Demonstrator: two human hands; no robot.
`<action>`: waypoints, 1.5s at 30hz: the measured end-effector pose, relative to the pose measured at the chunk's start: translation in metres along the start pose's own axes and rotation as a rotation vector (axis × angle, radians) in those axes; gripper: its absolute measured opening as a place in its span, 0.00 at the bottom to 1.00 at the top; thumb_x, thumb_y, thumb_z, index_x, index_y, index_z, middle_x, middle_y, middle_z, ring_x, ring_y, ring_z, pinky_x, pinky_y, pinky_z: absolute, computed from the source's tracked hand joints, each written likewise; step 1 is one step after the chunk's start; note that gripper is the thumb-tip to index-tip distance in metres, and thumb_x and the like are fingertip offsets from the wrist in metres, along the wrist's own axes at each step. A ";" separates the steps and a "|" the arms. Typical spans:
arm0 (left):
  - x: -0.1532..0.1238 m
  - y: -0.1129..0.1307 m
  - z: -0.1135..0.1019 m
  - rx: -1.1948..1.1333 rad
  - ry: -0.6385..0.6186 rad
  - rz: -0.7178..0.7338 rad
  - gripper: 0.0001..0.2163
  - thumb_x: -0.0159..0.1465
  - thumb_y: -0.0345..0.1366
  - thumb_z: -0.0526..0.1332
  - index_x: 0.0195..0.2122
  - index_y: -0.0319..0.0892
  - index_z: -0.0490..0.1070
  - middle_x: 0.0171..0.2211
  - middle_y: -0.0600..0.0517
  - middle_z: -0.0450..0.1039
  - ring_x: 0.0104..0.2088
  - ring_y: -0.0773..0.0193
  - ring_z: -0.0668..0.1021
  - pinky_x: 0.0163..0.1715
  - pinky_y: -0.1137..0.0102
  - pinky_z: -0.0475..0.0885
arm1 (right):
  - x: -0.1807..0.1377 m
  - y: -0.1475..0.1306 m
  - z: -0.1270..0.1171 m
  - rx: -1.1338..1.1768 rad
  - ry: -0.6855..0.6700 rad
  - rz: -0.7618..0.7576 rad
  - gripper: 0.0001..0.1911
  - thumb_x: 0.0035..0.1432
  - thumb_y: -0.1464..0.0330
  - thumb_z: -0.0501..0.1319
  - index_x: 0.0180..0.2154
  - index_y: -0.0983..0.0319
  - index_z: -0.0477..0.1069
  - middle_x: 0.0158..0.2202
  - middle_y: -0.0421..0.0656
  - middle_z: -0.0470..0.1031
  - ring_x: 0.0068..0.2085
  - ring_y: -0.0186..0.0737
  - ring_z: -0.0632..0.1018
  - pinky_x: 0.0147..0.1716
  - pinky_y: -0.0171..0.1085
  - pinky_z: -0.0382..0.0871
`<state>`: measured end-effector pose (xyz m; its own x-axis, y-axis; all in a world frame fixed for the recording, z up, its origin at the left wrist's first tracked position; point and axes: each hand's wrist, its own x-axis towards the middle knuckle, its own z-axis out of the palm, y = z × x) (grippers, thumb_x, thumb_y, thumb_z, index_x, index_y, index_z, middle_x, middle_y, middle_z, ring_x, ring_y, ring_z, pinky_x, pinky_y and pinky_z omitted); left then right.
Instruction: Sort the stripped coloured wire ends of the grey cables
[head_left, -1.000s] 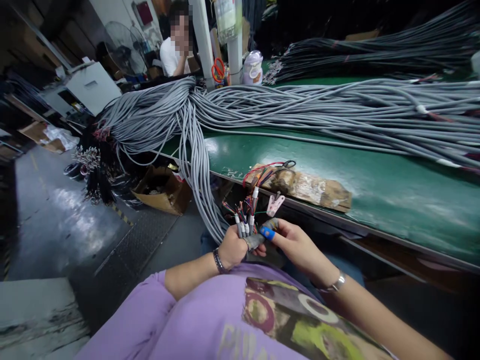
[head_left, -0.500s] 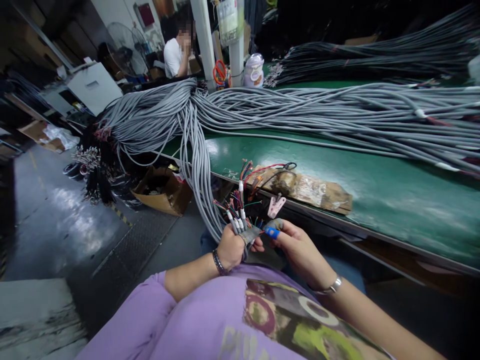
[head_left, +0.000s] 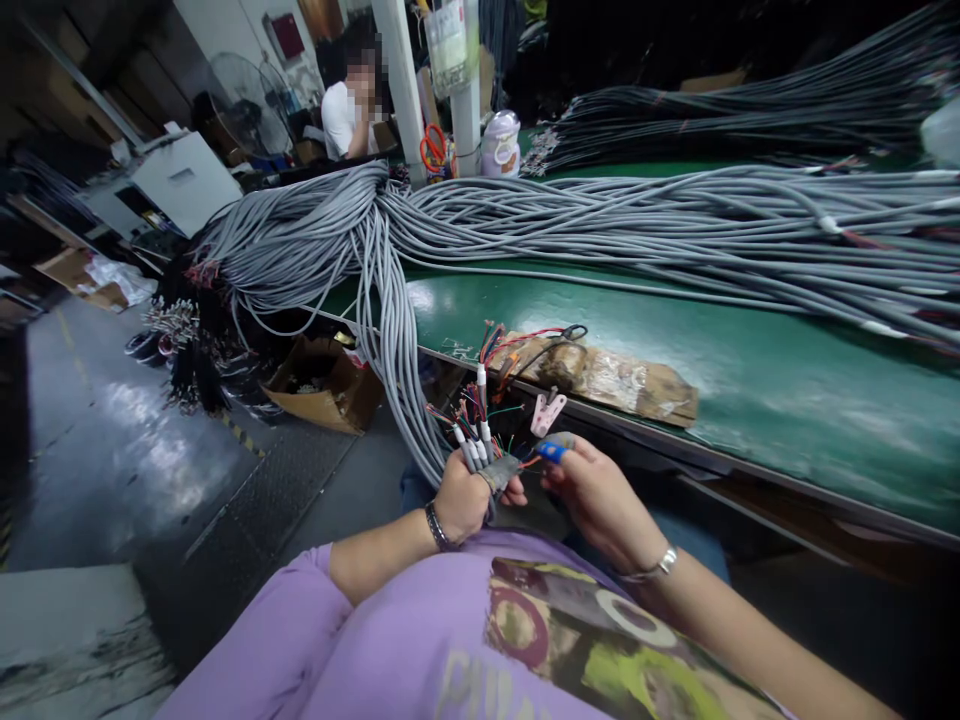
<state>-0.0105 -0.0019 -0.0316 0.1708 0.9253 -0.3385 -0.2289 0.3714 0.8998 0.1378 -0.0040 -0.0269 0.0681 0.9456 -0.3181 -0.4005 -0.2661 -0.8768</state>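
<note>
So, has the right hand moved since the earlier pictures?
Yes: judged against the pink clip at the table's edge, the right hand has shifted slightly rightward, away from the left hand.

Two hands, one left hand (head_left: 461, 500) and one right hand (head_left: 600, 500), and two bracelets (head_left: 436, 525), one per wrist, at one green table (head_left: 750, 360). In the left hand, perhaps five white-collared cables (head_left: 481, 375), their crowded ends making an exact count difficult. Nearby: one pink clip (head_left: 549, 412), one board (head_left: 652, 388), one open box (head_left: 319, 402). Farther back: one jar (head_left: 501, 150), one pair of scissors (head_left: 433, 148), one fan (head_left: 251, 105), one co-worker (head_left: 341, 122).
</note>
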 end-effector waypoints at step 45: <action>0.005 0.018 0.031 -0.154 -0.004 -0.015 0.20 0.45 0.48 0.73 0.25 0.37 0.69 0.17 0.52 0.71 0.19 0.65 0.76 0.22 0.71 0.72 | 0.029 -0.019 0.006 0.275 -0.409 0.227 0.27 0.51 0.41 0.60 0.35 0.58 0.74 0.20 0.39 0.73 0.15 0.41 0.71 0.17 0.41 0.65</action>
<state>0.0154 0.0074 -0.0083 0.1785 0.9196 -0.3500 -0.3711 0.3924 0.8416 0.1419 0.0297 -0.0170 -0.3877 0.8801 -0.2740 -0.5919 -0.4656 -0.6579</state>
